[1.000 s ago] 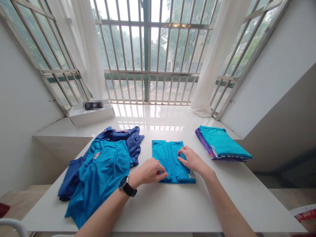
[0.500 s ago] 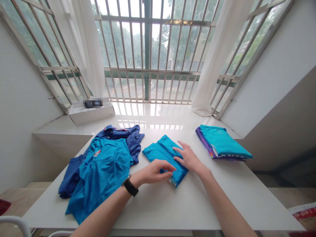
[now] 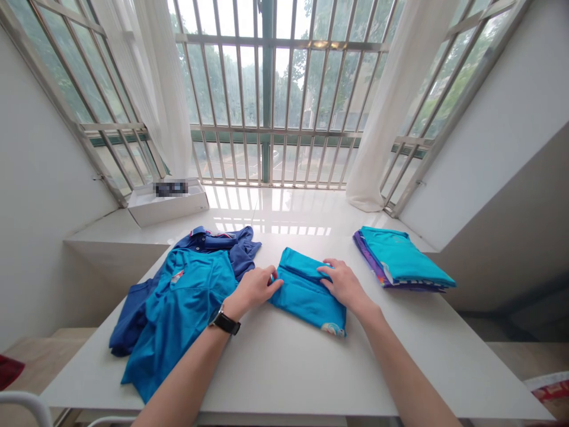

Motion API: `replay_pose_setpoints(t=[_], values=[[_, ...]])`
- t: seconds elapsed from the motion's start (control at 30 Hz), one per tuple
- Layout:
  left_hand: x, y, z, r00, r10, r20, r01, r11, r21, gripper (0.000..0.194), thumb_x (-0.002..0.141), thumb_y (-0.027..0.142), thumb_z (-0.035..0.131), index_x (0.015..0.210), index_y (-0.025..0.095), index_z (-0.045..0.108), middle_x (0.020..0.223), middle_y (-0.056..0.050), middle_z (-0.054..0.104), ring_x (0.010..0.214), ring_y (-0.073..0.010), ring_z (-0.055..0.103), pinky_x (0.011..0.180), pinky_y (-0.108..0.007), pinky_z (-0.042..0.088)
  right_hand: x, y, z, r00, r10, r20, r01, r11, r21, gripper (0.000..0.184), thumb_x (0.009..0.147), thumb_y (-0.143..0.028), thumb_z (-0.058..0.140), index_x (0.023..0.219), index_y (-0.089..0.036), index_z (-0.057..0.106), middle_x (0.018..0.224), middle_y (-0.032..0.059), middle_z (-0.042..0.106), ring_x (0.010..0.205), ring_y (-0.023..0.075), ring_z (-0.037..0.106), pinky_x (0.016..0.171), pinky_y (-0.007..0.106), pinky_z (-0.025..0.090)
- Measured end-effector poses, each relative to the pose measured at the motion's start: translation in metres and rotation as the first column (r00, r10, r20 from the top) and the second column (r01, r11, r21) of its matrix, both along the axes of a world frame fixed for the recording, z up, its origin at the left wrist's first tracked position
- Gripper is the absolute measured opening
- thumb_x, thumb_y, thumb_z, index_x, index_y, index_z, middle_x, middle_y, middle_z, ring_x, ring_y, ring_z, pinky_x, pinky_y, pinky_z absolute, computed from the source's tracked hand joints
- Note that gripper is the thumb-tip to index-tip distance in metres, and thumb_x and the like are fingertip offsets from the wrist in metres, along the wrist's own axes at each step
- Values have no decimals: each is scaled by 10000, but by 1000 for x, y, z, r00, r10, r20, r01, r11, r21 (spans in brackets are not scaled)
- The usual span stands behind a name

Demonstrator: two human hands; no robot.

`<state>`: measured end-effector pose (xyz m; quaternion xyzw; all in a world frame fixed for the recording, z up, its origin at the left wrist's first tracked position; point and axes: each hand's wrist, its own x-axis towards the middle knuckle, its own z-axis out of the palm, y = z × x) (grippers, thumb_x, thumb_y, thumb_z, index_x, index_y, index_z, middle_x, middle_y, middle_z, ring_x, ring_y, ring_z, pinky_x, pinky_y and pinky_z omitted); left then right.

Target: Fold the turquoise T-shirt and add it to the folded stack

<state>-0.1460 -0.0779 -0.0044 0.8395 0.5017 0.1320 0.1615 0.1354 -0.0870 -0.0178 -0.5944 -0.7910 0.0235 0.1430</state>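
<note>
**What bounds the space?**
A white table [image 3: 275, 379] is met at its far end by a glossy sill [image 3: 271, 207], below barred windows [image 3: 267, 83]. Its near edge is crossed by both forearms.

**Where is the shirt, and how much room is around it?**
A folded teal shirt [image 3: 306, 302] is placed mid-table. Open tabletop is seen in front of it, and a gap is left before a folded stack [image 3: 395, 258] on the right. Less room is left toward a blue shirt [image 3: 186, 302] heaped on the left.

**How are the hands placed?**
The left hand [image 3: 251, 290] and right hand [image 3: 344, 284] are held apart, both laid on the shirt. No firm grip is shown. A watch [image 3: 224, 321] is worn on the left wrist.

**What is hard to make out?**
Parts of the shirt are covered by the hands. A navy shirt [image 3: 235, 243] is mostly hidden under the blue one, and a white box [image 3: 166, 207] is marked by a blurred patch.
</note>
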Motion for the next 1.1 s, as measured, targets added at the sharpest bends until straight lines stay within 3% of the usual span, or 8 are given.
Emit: replay_pose_setpoints(t=[0.1, 0.17, 0.33, 0.5, 0.77, 1.1], values=[[4, -3, 0, 994, -113, 17, 113, 994, -12, 322, 934, 484, 509, 848, 211, 658, 734, -21, 687, 677, -174, 623, 565, -248, 355, 0, 1, 2, 998, -43, -52, 47, 996, 71, 287, 831, -155, 627, 1104, -205, 701, 1250, 123, 603, 1157, 287, 547, 992, 401, 445], [5, -2, -3, 993, -112, 40, 111, 993, 35, 306, 945, 442, 503, 816, 210, 655, 755, -21, 692, 686, -167, 621, 578, -245, 366, 2, 0, 8, 989, -33, -146, 41, 998, 50, 210, 847, -210, 615, 1040, -202, 699, 1151, 105, 637, 1062, 256, 594, 923, 360, 476], [5, 3, -13, 982, -96, 165, 76, 990, 120, 201, 956, 315, 491, 1051, 237, 650, 1058, -31, 700, 793, -169, 652, 696, -257, 454, 17, -8, 27, 945, 31, -324, -108, 969, -221, 239, 898, -396, 551, 921, -225, 716, 910, 41, 708, 820, 202, 640, 748, 305, 483], [4, 2, -18, 950, -252, 185, 239, 967, 91, 295, 968, 259, 468, 1236, 266, 593, 1235, -23, 667, 983, -187, 661, 861, -274, 488, 29, -13, 36, 951, -9, -309, -125, 903, -410, 270, 855, -431, 589, 900, -221, 753, 917, 48, 732, 837, 220, 645, 718, 297, 467], [4, 1, -14, 956, -245, 163, 236, 969, 73, 266, 967, 291, 486, 1192, 264, 626, 1171, -14, 702, 966, -196, 672, 837, -276, 502, 39, -12, 34, 978, -36, -204, -65, 882, -466, 332, 812, -523, 611, 800, -207, 712, 825, 40, 674, 758, 203, 602, 616, 280, 402], [4, -1, -10, 965, -228, 131, 220, 973, 74, 269, 959, 295, 495, 1185, 287, 639, 1129, -7, 718, 956, -199, 675, 819, -266, 494, 44, -12, 31, 932, -13, -361, -187, 838, -513, 298, 791, -484, 636, 751, -201, 554, 767, -13, 542, 707, 144, 482, 598, 245, 364]])
